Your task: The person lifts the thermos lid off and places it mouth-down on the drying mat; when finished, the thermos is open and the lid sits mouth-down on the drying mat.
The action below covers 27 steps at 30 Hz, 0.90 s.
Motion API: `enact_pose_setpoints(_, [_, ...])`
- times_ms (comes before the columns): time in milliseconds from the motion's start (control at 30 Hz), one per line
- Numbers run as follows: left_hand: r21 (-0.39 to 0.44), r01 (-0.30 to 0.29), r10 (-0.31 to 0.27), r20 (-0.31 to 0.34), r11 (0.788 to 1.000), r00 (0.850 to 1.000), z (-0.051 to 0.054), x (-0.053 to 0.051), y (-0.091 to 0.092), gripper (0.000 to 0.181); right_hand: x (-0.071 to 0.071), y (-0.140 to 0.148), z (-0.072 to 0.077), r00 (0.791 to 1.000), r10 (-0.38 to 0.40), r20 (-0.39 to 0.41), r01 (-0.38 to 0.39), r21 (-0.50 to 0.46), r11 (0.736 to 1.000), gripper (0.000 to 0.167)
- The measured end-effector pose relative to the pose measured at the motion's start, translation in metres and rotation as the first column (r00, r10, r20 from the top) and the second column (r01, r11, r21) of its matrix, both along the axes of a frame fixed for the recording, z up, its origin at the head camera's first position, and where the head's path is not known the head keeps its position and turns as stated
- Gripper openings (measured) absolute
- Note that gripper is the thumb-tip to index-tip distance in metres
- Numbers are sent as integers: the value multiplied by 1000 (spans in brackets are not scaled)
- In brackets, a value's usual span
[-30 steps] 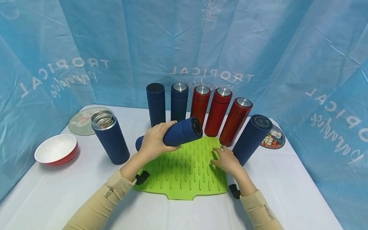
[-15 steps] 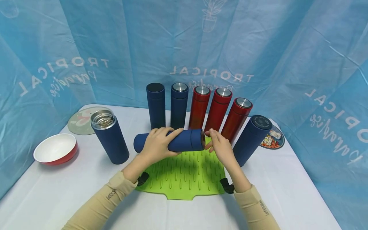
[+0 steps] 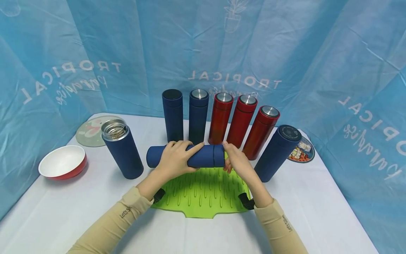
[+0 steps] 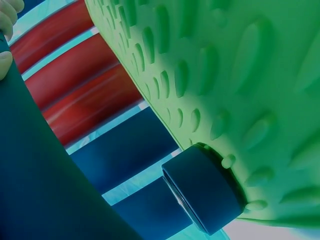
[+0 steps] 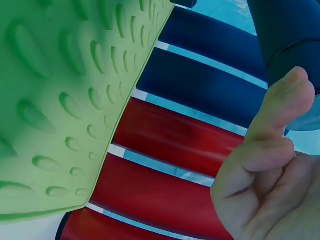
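My left hand grips the barrel of a blue thermos, held level above the green ribbed mat. At its right end my right hand has its curled fingers on the thermos lid; the end face is hidden behind them. Folded fingers of the right hand beside the blue thermos appear in the right wrist view. A separate blue screw lid lies on the mat in the left wrist view, hidden in the head view.
An uncapped blue thermos stands left, near a red-and-white bowl and a round mat. Behind stand two blue thermoses and three red ones. Another blue thermos stands right, before a patterned round mat.
The held thermos has swung from tilted, lid end raised, to level. My right hand has risen from the mat's right edge and moved left onto the lid end.
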<state>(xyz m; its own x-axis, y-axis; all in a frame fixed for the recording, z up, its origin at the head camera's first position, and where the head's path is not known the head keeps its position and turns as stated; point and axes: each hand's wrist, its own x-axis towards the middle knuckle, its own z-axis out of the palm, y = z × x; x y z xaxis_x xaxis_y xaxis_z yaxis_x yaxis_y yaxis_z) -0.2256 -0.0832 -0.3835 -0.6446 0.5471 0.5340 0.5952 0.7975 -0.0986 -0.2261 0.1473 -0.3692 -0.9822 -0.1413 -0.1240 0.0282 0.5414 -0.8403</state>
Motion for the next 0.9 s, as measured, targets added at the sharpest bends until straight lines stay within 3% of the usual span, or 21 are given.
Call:
enact_pose_setpoints(167, [-19, -1, 1, 11, 1000, 1000, 0, 0, 1, 81, 1, -3, 0, 1000, 17, -10, -17, 23, 1000, 66])
enact_pose_setpoints(300, [-29, -4, 4, 23, 1000, 1000, 0, -1, 0, 82, 2, -3, 1, 998, 65, 13, -64, -96, 993, 55])
enact_pose_setpoints(500, [-43, 9, -10, -12, 999, 1000, 0, -1, 0, 82, -4, 4, -9, 988, 154, 6, -148, -258, 955, 39])
enact_pose_setpoints(667, [-38, 25, -27, -36, 999, 999, 0, -3, -1, 83, -4, 7, -13, 979, 200, -28, -200, -260, 945, 36])
enact_pose_setpoints(900, [-26, 39, -39, 11, 999, 999, 2, -3, -3, 83, -3, 13, -18, 962, 257, -91, -272, -229, 935, 45])
